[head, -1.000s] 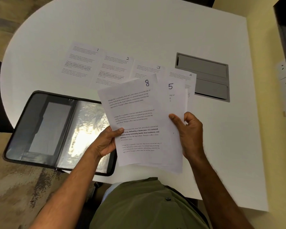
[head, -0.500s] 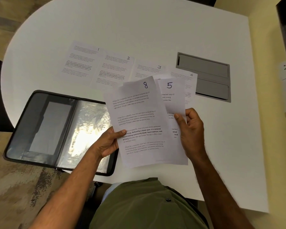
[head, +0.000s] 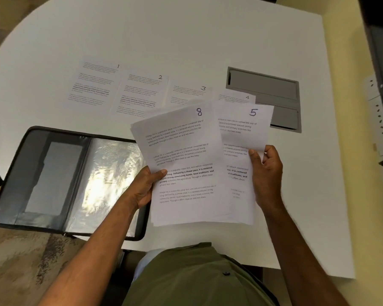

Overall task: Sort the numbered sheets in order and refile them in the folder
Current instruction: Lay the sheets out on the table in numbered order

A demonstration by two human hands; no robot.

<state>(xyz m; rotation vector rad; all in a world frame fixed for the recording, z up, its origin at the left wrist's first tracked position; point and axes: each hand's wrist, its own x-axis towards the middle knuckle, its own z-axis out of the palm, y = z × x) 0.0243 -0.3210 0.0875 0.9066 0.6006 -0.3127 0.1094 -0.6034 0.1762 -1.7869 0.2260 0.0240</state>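
While sheets 1 (head: 93, 85), 2 (head: 142, 93), 3 (head: 188, 93) and 4 (head: 237, 98) lie in a row on the surface (head: 164, 29), the left hand (head: 145, 186) pinches the stack topped by 8 (head: 181, 164), the right hand's (head: 266, 173) fingers pinch sheet 5 (head: 241, 133). The folder (head: 60, 180) lies open, unfilled; most sorting remains, I reckon.

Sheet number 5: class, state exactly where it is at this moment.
In the head view, sheet 5 is right of centre, pinched by the right hand, fanned out behind sheet 8 and above sheet 4 on the table.
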